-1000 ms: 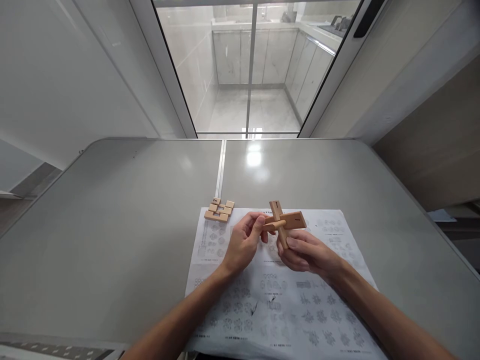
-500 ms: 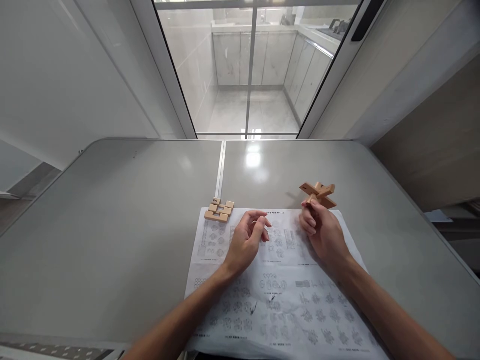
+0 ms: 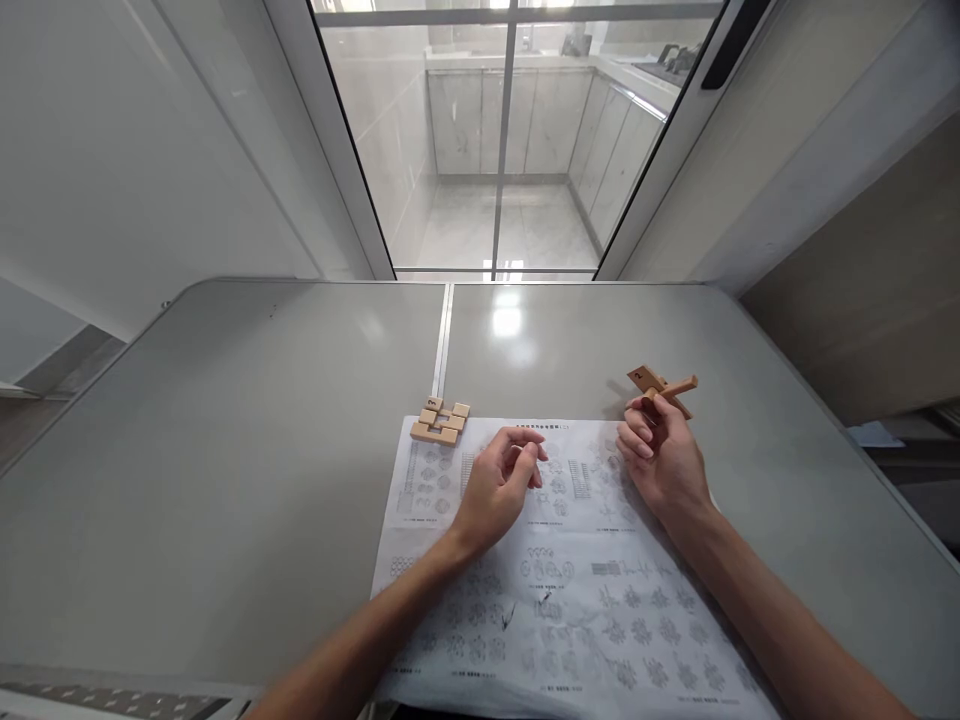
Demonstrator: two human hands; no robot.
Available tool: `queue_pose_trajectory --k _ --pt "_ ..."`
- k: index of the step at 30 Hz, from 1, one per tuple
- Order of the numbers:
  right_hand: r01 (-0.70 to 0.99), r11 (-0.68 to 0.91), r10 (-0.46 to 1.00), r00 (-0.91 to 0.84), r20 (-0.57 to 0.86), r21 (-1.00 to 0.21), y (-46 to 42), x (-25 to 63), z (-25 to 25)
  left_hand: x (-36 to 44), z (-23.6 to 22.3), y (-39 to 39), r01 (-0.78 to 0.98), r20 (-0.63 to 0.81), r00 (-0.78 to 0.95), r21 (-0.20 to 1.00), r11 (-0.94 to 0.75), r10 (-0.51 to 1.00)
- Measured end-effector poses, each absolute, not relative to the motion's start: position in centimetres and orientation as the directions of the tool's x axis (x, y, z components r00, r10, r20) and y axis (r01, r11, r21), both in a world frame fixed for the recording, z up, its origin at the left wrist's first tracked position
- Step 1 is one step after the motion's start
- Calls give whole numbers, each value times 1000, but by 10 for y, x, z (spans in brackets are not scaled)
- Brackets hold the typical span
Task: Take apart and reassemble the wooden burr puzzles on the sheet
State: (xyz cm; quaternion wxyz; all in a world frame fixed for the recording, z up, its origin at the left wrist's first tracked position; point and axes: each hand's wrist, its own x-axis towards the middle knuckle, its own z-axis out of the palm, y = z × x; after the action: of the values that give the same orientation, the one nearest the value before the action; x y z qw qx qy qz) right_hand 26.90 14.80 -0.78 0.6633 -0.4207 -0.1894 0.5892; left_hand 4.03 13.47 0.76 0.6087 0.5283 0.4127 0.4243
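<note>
In the head view my right hand [image 3: 664, 455] pinches a partly joined wooden burr puzzle [image 3: 666, 387]. Its notched sticks cross each other, and one shows a printed 2. It is held beyond the sheet's far right corner. My left hand [image 3: 504, 478] rests over the printed instruction sheet [image 3: 525, 640], fingers loosely curled and apart, holding nothing. Near the sheet's far left corner, left of that hand, lie notched wooden puzzle pieces [image 3: 440, 420], close together, one marked 3.
A grey table [image 3: 225, 480] with a metal seam strip [image 3: 442, 340] carries the sheet. Beyond its far edge stands a glass door [image 3: 499, 140] with a kitchen behind it. A patterned surface [image 3: 112, 700] shows at the bottom left.
My right hand has moved right with the wooden burr puzzle and turned it, so the 2 shows more plainly. My left hand has hardly moved.
</note>
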Motion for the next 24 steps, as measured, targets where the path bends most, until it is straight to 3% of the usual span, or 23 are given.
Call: queue_pose_trajectory --k 4,7,9,12,16,24 --pt "-703 -40 942 210 -260 -710 149 273 -7 39 7 134 2 6 299 1000 -7 954" --pt "-758 -38 940 194 -280 -651 150 276 -7 36 8 134 141 125 272 976 -168 954" --pt "-778 -37 942 182 -281 -627 151 278 -7 32 9 136 268 278 251 900 -342 927" --pt "-789 -34 947 171 -272 -613 151 277 -6 26 9 141 509 481 230 681 -526 846" --pt "-769 -49 947 167 -274 -637 149 270 -1 14 7 152 754 556 168 459 -469 814" --pt "-596 -125 967 106 -233 -793 144 256 2 -8 -3 172 917 468 53 327 -228 882"
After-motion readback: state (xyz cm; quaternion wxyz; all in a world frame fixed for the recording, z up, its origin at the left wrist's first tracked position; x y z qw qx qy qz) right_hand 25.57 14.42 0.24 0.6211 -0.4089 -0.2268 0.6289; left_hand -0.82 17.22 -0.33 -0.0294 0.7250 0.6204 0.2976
